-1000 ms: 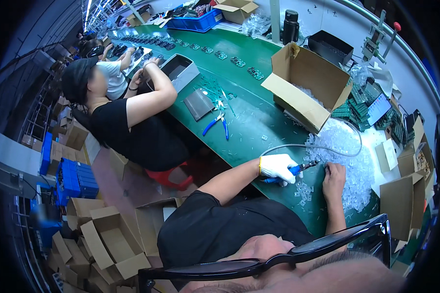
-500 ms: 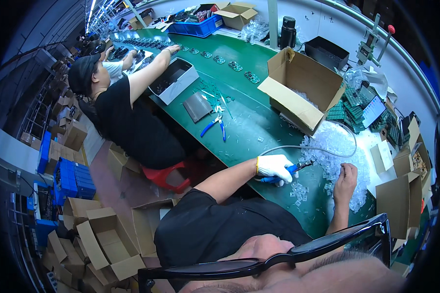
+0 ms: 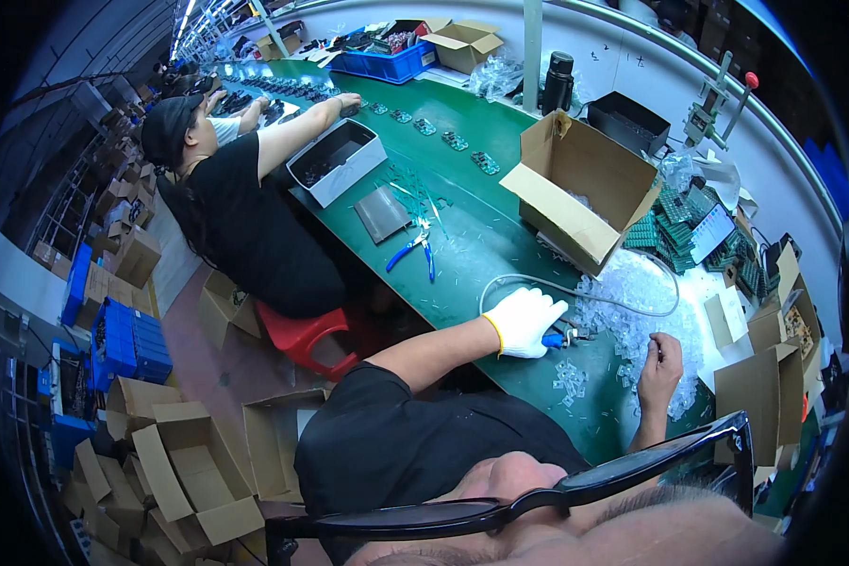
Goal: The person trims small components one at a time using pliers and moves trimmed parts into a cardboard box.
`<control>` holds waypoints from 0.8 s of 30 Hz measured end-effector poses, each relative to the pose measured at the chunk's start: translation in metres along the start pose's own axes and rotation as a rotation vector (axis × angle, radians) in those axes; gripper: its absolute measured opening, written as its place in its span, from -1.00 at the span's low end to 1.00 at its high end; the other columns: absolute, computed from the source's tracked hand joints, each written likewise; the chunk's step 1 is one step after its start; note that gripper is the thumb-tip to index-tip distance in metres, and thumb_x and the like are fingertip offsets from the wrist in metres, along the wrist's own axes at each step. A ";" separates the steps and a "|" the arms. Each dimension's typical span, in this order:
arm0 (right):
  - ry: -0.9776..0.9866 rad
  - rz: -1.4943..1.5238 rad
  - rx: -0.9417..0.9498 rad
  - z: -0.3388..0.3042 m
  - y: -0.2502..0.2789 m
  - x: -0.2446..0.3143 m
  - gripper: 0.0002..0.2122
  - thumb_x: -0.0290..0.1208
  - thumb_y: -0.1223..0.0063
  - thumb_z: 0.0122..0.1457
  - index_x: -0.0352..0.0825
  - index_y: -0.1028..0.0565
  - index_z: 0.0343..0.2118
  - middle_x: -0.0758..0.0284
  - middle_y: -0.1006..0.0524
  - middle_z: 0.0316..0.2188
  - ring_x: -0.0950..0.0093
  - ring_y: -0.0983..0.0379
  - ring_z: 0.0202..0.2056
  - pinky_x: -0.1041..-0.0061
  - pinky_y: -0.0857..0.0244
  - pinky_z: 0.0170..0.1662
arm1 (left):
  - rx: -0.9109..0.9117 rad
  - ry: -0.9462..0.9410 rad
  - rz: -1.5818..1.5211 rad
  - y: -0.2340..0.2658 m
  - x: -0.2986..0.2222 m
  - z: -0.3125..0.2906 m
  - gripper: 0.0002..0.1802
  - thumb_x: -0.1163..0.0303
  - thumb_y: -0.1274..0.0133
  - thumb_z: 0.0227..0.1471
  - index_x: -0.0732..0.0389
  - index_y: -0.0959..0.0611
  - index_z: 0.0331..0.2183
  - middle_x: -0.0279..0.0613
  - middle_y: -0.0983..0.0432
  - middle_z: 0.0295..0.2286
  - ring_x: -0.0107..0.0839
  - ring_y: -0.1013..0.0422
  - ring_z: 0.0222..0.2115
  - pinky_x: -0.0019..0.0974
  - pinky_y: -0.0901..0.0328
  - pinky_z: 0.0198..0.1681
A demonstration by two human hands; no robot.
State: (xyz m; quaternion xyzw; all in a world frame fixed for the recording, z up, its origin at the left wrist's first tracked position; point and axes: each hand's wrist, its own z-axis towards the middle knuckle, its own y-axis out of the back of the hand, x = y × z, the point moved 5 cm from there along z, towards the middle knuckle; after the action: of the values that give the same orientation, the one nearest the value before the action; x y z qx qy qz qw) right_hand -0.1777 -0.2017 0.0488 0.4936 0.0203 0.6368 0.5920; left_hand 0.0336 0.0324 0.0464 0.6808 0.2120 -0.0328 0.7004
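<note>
My left hand [image 3: 526, 324], in a white glove, is wrapped over a blue-handled pair of nippers [image 3: 558, 339]; its forefinger points out over the tool. The nippers' metal jaws point right toward a heap of small clear plastic pieces [image 3: 623, 292]. My bare right hand [image 3: 660, 371] is at the heap's near side with fingers curled and tips together; whatever they hold is too small to make out. Between the hands, a little cluster of clear pieces [image 3: 569, 379] lies on the green table [image 3: 462, 250].
A grey cable [image 3: 623, 309] loops across the heap. Beyond stands an open cardboard box [image 3: 575, 193]; more boxes [image 3: 759, 396] are at the right. Blue-handled pliers [image 3: 413, 255] and a dark plate [image 3: 381, 214] lie left. A co-worker [image 3: 245, 198] reaches over a white box [image 3: 338, 160].
My left hand has turned over the nippers, its forefinger now extended, and the jaws have dropped slightly left. My right hand has lowered a little. The co-worker's arm reaches farther right.
</note>
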 end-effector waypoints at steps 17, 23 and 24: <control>-0.294 0.459 0.049 0.037 0.006 -0.058 -0.84 -0.50 -0.12 0.43 -0.41 -0.62 -0.03 0.32 -0.63 -0.21 0.57 -0.54 -0.26 0.55 -0.39 -0.27 | -0.105 -0.089 0.026 0.000 0.007 -0.001 -0.22 -0.03 -0.34 -0.05 0.25 -0.60 0.10 0.06 -0.57 -0.14 0.05 -0.49 -0.08 0.06 -0.36 0.04; -0.426 0.622 -0.074 0.088 0.030 -0.084 -0.79 -0.44 -0.16 0.42 -0.39 -0.63 0.03 0.36 -0.65 -0.15 0.57 -0.55 -0.21 0.58 -0.35 -0.27 | -0.352 -0.297 -0.038 0.057 -0.054 0.012 -0.57 0.13 -0.25 0.05 0.25 -0.65 -0.15 0.02 -0.60 -0.36 0.05 -0.55 -0.26 0.11 -0.38 -0.12; -0.493 0.668 -0.122 0.101 0.027 -0.088 -0.79 -0.43 -0.17 0.42 -0.36 -0.64 0.03 0.38 -0.65 -0.13 0.57 -0.56 -0.21 0.59 -0.34 -0.27 | -0.350 -0.381 -0.176 0.074 -0.076 0.013 -0.50 0.10 -0.22 0.11 0.27 -0.66 -0.04 0.08 -0.63 -0.27 0.08 -0.56 -0.18 0.09 -0.42 -0.06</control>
State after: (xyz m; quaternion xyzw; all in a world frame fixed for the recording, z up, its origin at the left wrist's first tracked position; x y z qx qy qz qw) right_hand -0.1482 -0.3346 0.0642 0.5748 -0.3208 0.6565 0.3684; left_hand -0.0069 0.0067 0.1417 0.5099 0.1372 -0.1838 0.8291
